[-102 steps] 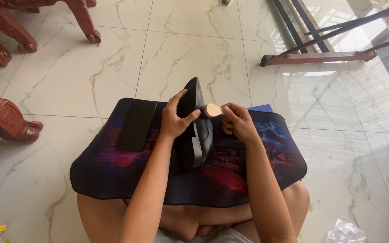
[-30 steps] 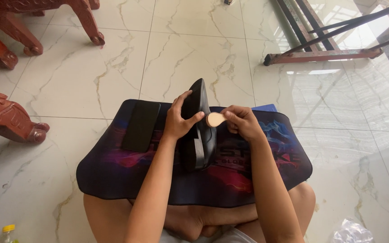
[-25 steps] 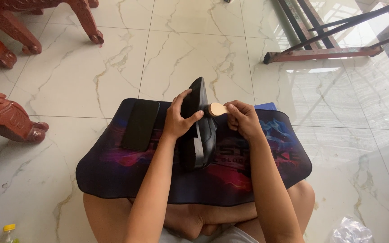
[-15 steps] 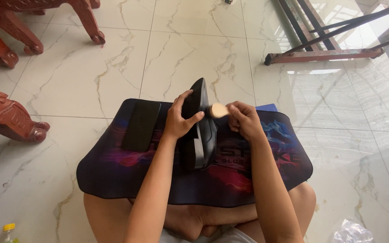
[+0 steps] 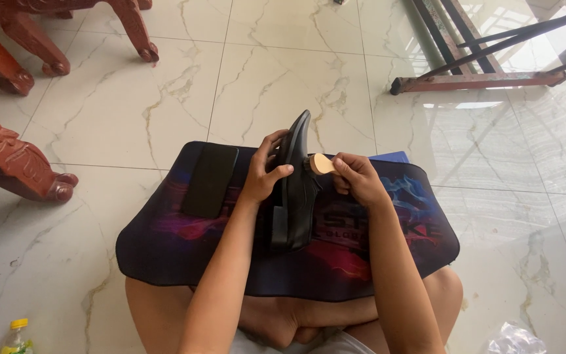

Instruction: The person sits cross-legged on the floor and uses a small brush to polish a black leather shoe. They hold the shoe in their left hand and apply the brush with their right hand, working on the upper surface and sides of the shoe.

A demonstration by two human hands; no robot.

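A black leather shoe (image 5: 296, 190) stands on its side on a dark mat (image 5: 165, 242) across my lap, sole facing left and toe pointing away. My left hand (image 5: 264, 172) grips the shoe around the sole near its front. My right hand (image 5: 359, 178) holds a small brush with a pale wooden handle (image 5: 323, 164), its head pressed against the shoe's upper on the right side. A black phone (image 5: 209, 180) lies flat on the mat's left part.
Carved red wooden furniture legs (image 5: 14, 170) stand at the left and top left. A rusty metal frame (image 5: 479, 80) crosses the top right. A small bottle with a yellow cap (image 5: 16, 335) sits at bottom left, a clear plastic bag (image 5: 509, 339) at bottom right. The floor is glossy marble tile.
The brush has moved back and forth along the shoe's upper, ending a little lower. The shoe has tipped more upright, and my view has shifted slightly.
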